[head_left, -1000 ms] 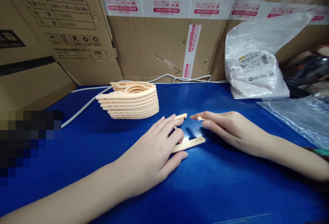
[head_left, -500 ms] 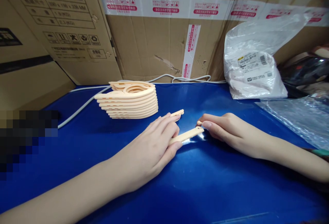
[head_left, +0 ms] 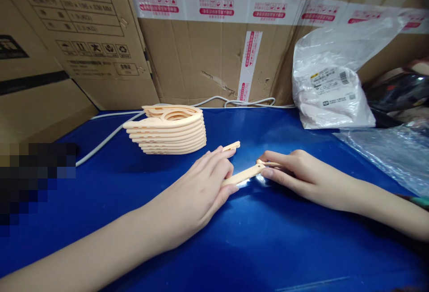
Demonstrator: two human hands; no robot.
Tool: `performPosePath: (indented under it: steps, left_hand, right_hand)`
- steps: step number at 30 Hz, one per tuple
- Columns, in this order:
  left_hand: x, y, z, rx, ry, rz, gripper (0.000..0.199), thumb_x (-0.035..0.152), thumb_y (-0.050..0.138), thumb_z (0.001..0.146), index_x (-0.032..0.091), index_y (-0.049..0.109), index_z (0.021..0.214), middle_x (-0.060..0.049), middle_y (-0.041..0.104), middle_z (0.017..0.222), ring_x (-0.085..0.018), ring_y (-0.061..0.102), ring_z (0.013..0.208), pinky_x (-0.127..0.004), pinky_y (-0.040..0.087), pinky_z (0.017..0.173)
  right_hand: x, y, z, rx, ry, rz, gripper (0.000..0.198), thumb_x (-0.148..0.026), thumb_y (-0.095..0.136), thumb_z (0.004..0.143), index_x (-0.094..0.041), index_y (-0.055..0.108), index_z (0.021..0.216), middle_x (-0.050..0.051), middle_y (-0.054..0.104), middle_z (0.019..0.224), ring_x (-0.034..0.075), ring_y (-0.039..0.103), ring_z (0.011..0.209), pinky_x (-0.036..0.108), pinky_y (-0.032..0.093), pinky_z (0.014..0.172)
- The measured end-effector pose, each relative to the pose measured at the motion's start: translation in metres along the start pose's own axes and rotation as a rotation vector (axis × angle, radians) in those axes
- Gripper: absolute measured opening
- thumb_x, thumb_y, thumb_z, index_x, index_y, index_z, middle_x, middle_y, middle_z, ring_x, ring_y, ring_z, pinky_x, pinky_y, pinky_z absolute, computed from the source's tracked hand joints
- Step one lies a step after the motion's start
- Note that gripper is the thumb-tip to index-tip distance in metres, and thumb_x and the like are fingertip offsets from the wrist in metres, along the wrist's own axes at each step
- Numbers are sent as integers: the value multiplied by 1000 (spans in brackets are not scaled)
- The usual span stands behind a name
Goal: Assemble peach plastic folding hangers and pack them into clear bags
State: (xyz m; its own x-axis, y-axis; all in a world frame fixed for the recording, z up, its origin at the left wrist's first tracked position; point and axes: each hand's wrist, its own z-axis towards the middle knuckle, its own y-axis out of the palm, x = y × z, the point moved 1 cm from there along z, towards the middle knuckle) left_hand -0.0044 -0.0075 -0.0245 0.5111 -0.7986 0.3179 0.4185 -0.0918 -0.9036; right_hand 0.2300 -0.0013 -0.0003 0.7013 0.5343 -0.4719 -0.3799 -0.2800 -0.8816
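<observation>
My left hand [head_left: 204, 189] grips a cream plastic piece that looks like part of a folding hanger [head_left: 244, 175], with the palm covering its middle. One bar with a small hole at its tip sticks out to the right, and another end shows past the fingertips. My right hand [head_left: 298, 173] pinches a thin cream plastic rod [head_left: 273, 164] between thumb and fingers, most of it hidden. Its knobbed end meets the holed tip of the bar; whether the two are joined I cannot tell. Behind my left hand stands a neat stack of matching cream hangers [head_left: 170, 133].
The table top [head_left: 254, 247] is shiny blue. Cardboard boxes [head_left: 201, 59] wall off the back and left. A white cable [head_left: 110, 142] runs along the back edge. At the right sit a labelled white plastic bag [head_left: 335, 90] and clear plastic film [head_left: 385, 149].
My right hand has turned slightly, and more of the thin rod shows. Its thumb now touches the bar's holed tip. The left hand has stayed almost still.
</observation>
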Motion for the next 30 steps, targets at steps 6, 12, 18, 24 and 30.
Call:
performPosePath:
  steps: [6, 12, 18, 24, 30]
  left_hand:
    - [0, 0, -1, -47, -22, -14, 15, 29, 31, 103, 20, 42, 97, -13, 47, 138, -20, 21, 145, -48, 28, 117]
    - [2, -5, 1, -52, -59, -35, 19, 30, 32, 103, 20, 47, 104, -12, 46, 141, -20, 21, 146, -46, 28, 117]
    - [1, -3, 0, -71, -46, 44, 29, 32, 31, 103, 17, 54, 113, -11, 24, 158, -23, 17, 147, -47, 23, 120]
    - [-1, -1, 0, -64, -32, 49, 31, 32, 28, 103, 17, 54, 110, -12, 31, 154, -23, 20, 146, -46, 23, 120]
    - [-2, 0, -1, -43, -35, 29, 29, 33, 29, 103, 18, 53, 109, -10, 32, 153, -25, 22, 146, -44, 26, 119]
  right_hand:
    - [2, 1, -1, -22, 6, 24, 37, -48, 35, 100, -21, 54, 83, -4, 52, 63, 11, 47, 53, 25, 32, 54]
    - [0, -1, -2, 2, 30, 101, 37, -47, 38, 99, -21, 55, 79, -4, 51, 64, 12, 48, 58, 24, 37, 58]
    - [1, -1, -1, -14, 34, 172, 36, -44, 39, 99, -20, 52, 75, -5, 45, 61, 10, 42, 53, 24, 34, 55]
    - [1, -1, -1, -15, 49, 149, 38, -46, 39, 98, -20, 54, 76, -5, 47, 62, 11, 44, 55, 24, 36, 57]
    - [2, 0, -2, -9, 42, 97, 39, -47, 36, 99, -21, 53, 75, -4, 49, 63, 12, 47, 57, 24, 36, 58]
